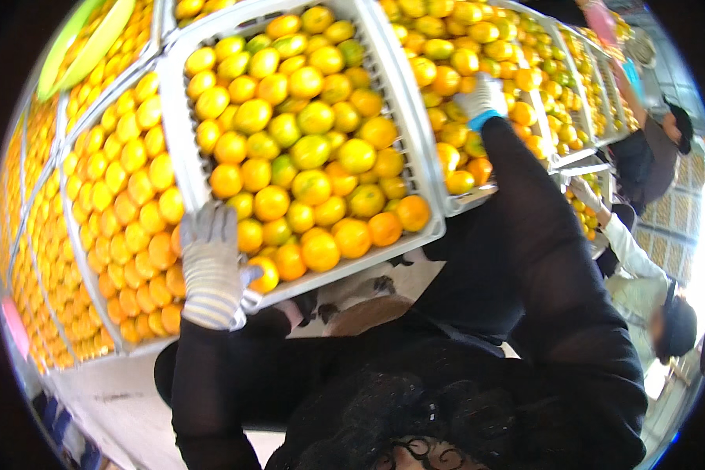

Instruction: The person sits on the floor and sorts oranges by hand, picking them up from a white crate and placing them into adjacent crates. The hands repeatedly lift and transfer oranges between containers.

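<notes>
My left hand, in a grey-and-cream striped knit glove, lies over the left rim of a white plastic crate. Its fingers are extended and its thumb is beside an orange mandarin at the near corner. This crate is filled with yellow-orange and greenish mandarins. To the right, my right hand reaches among the mandarins of the neighbouring crate. It wears a whitish glove with a blue cuff. Its fingertips are partly hidden, so a grip on a fruit cannot be made out.
More mandarin-filled crates stand edge to edge on the left, and others continue at right. A yellow-green curved object lies at upper left. Two co-workers are at the right, one gloved hand near the crates.
</notes>
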The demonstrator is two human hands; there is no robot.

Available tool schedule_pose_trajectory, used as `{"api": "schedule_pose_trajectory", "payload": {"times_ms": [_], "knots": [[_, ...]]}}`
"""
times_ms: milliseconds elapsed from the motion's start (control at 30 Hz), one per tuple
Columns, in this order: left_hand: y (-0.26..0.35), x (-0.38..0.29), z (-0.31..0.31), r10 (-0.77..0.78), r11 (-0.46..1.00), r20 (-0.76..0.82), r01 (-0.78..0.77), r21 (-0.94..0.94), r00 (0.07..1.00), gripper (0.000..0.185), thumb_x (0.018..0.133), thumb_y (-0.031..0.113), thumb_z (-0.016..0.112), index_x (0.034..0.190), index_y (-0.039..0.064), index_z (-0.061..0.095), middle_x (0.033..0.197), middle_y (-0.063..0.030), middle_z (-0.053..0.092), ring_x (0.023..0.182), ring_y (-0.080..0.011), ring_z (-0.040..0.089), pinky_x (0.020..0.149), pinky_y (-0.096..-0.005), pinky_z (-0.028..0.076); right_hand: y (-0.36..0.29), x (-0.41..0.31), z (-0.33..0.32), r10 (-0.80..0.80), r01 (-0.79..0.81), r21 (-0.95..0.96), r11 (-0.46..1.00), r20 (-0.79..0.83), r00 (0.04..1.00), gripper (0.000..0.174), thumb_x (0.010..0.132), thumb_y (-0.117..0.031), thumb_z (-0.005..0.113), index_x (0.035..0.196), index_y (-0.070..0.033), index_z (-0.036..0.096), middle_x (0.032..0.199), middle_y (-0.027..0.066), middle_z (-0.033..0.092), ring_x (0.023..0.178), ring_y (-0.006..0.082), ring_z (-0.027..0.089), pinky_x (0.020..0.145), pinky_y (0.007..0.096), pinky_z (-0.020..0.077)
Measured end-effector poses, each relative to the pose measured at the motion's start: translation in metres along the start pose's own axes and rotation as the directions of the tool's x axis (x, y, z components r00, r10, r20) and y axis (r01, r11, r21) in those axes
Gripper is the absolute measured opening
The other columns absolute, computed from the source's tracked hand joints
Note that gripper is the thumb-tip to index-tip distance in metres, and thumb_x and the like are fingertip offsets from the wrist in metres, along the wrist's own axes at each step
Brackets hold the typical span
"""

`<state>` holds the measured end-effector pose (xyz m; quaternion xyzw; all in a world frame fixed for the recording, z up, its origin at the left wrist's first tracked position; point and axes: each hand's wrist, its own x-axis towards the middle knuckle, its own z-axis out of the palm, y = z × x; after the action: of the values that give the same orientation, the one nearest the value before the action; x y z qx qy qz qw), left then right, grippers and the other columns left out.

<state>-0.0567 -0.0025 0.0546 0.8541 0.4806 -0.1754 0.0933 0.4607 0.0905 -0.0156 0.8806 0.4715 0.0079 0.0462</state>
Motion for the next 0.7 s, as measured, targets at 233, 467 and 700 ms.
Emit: {"api": "schedule_pose_trajectory", "payload": {"times_ms": [233,467,700], "knots": [[-0.006,-0.007,-0.001,-0.052,0.997,0.044,0.048,0.067,0.998,0.107,0.063,0.057,0.082,0.147,0.003,0.043,0.153,-0.0126,0.041,0.147,-0.0294,0.028,0.122,-0.0548,0.009,-0.078,-0.11,-0.086,-0.529,0.133,0.925,0.355,0.081,0.845,0.068,0.079,-0.028,0.079,0.139,-0.009,0.053,0.117,0.016,0.06,0.108,0.0246,0.062,0.089,0.0327,0.0533],[-0.005,-0.007,0.007,-0.024,0.999,-0.113,0.021,-0.031,0.993,0.106,0.056,0.048,0.087,0.143,0.003,0.046,0.146,-0.0128,0.047,0.142,-0.0318,0.034,0.121,-0.0555,0.012,-0.235,-0.243,-0.036,-0.913,0.248,0.912,0.326,0.236,0.333,0.055,0.075,-0.024,0.078,0.123,-0.001,0.063,0.108,0.0207,0.069,0.102,0.0296,0.067,0.087,0.0383,0.052],[0.004,0.01,-0.006,0.018,1.0,-0.013,-0.018,-0.006,1.0,0.095,0.059,0.045,0.087,0.141,0.011,0.052,0.136,-0.0124,0.059,0.142,-0.0279,0.039,0.122,-0.0537,0.009,-0.238,-0.246,-0.033,-0.839,0.245,0.851,0.464,0.333,0.43,0.062,0.071,-0.04,0.082,0.117,-0.002,0.066,0.102,0.0235,0.07,0.099,0.037,0.068,0.084,0.0429,0.0545]]}}
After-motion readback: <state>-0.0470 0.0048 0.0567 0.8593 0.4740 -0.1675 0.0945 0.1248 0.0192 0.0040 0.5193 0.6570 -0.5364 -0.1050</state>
